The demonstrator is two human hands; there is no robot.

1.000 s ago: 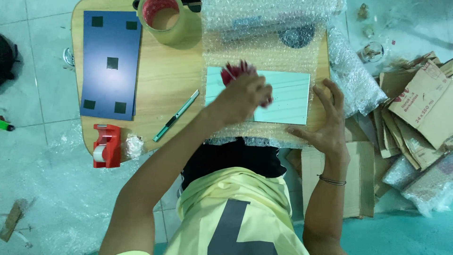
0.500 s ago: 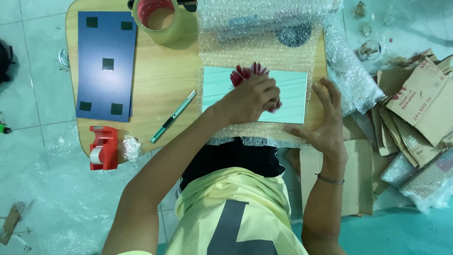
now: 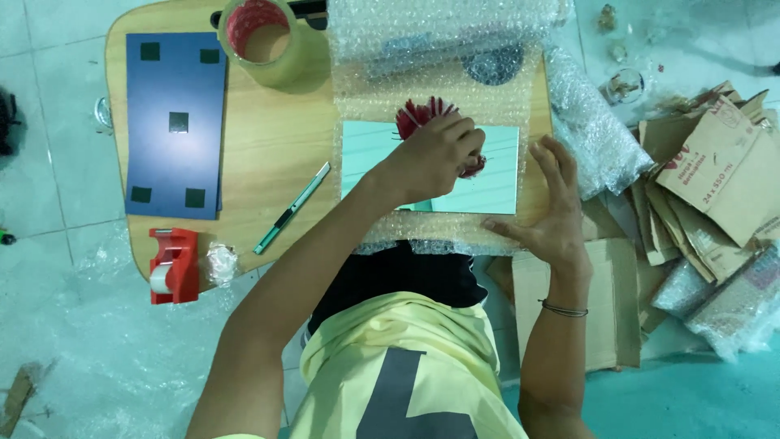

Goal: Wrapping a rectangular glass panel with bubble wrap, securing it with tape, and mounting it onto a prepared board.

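The left hand, pinching a red tuft, sits as before on the pale panel. The right hand stays spread on bubble wrap. The wooden desk stands on tiled floor.

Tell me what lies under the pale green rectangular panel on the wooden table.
A sheet of clear bubble wrap lies under the pale green panel, over the wooden table. The left hand with a red tuft covers its middle.

We see a wooden tabletop carrying a dark blue panel with black squares, a roll of brown tape, a green utility knife and a red tape dispenser. To our right, flattened cardboard pieces lie heaped on the floor.
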